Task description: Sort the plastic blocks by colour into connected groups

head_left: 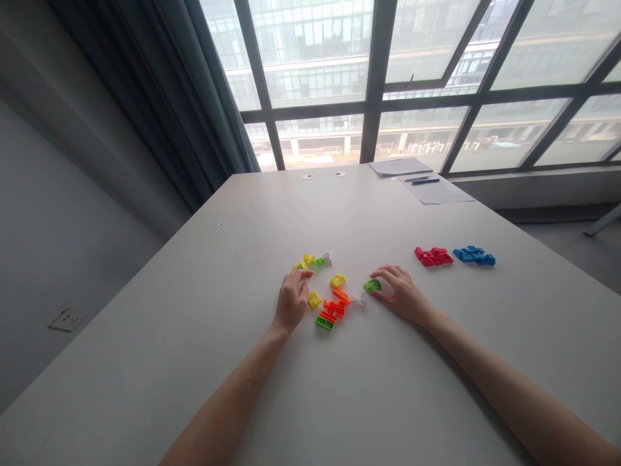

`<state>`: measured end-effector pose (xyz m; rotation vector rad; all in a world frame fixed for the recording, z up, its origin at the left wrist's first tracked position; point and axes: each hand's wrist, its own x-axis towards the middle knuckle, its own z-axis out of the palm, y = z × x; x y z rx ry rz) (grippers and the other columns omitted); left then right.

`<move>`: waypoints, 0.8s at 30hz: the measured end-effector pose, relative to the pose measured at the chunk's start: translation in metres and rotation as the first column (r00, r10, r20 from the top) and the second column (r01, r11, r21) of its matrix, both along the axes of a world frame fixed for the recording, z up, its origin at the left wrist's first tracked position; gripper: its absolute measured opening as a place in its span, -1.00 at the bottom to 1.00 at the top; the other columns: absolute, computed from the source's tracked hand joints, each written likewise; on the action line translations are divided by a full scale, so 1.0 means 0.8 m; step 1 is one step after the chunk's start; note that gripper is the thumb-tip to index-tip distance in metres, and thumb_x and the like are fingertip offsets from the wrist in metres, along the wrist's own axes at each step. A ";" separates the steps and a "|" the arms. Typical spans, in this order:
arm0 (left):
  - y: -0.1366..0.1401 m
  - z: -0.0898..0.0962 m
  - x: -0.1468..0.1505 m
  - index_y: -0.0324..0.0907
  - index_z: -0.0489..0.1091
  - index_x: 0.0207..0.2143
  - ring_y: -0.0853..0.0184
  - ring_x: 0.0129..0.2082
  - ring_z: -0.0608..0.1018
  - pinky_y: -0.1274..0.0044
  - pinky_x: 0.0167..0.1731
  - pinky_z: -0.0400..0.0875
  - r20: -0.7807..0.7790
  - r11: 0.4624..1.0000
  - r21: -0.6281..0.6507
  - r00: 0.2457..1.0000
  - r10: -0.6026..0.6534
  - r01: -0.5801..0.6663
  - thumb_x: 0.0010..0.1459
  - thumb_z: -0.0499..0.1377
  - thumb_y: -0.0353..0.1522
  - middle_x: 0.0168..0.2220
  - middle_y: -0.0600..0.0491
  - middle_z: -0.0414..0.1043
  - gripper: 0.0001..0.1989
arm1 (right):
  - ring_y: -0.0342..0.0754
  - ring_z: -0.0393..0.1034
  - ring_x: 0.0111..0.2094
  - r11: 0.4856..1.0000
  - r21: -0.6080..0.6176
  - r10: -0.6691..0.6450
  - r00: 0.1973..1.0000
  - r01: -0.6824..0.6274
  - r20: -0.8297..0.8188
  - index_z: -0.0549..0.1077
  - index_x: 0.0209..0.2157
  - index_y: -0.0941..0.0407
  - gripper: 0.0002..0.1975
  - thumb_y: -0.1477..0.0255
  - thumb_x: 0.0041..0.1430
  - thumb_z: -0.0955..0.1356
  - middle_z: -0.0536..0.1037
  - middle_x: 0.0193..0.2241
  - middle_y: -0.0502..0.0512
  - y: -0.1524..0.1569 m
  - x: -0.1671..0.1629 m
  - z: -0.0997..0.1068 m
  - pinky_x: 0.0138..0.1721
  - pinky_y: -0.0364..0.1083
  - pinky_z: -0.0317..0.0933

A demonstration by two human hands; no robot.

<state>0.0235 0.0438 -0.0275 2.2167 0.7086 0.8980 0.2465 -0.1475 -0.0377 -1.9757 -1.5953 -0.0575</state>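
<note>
Small plastic building pieces lie in a loose group on the white table [218, 291]. My right hand [398, 291] pinches a green piece [372, 285] at the group's right side. On the left, my left hand [292, 299] rests on the table with thumb and fingers apart. Beside its thumb is a yellow piece [314, 299], and beyond its fingertips lie yellow, light-green and white pieces [317, 261]. Between my hands are another yellow piece [338, 280], several orange pieces [333, 310], a white piece [359, 299] and a green piece [325, 322].
To the right sit a cluster of red pieces [433, 257] and a cluster of blue pieces [474, 255]. Papers [436, 191] with a pen [425, 182] lie at the far right. Windows [320, 58] stand behind the table, with a dark curtain [160, 84] at left.
</note>
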 end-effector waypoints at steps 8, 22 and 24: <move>0.000 0.000 0.001 -0.15 0.42 -0.20 0.21 -0.11 0.50 0.30 -0.02 0.41 -0.012 0.999 0.037 1.000 -0.008 0.009 0.09 0.02 -0.56 -0.19 -0.01 0.50 -0.71 | 0.05 0.37 -0.11 1.000 0.021 0.000 0.999 0.001 -0.051 0.42 -0.16 0.01 -0.81 0.26 0.26 0.29 0.50 -0.17 0.12 -0.003 -0.001 0.009 -0.05 0.08 0.24; 0.000 -0.001 0.001 -0.20 0.44 -0.19 0.22 -0.10 0.49 0.33 -0.01 0.39 -0.006 1.000 0.012 1.000 -0.013 0.013 0.09 0.01 -0.56 -0.18 -0.04 0.50 -0.70 | 0.07 0.36 -0.12 0.988 -0.009 -0.154 0.984 0.154 -0.084 0.43 -0.24 0.06 -0.85 0.31 0.18 0.33 0.53 -0.23 0.10 -0.001 0.000 0.004 -0.02 0.07 0.15; 0.001 -0.001 0.001 -0.20 0.44 -0.19 0.21 -0.10 0.49 0.33 -0.02 0.39 -0.002 1.000 0.010 1.000 -0.015 0.015 0.09 0.01 -0.56 -0.18 -0.04 0.50 -0.70 | 0.07 0.36 -0.11 0.989 0.002 -0.150 0.983 0.151 -0.101 0.45 -0.22 0.06 -0.84 0.33 0.17 0.33 0.54 -0.22 0.10 0.000 0.000 0.005 -0.02 0.07 0.16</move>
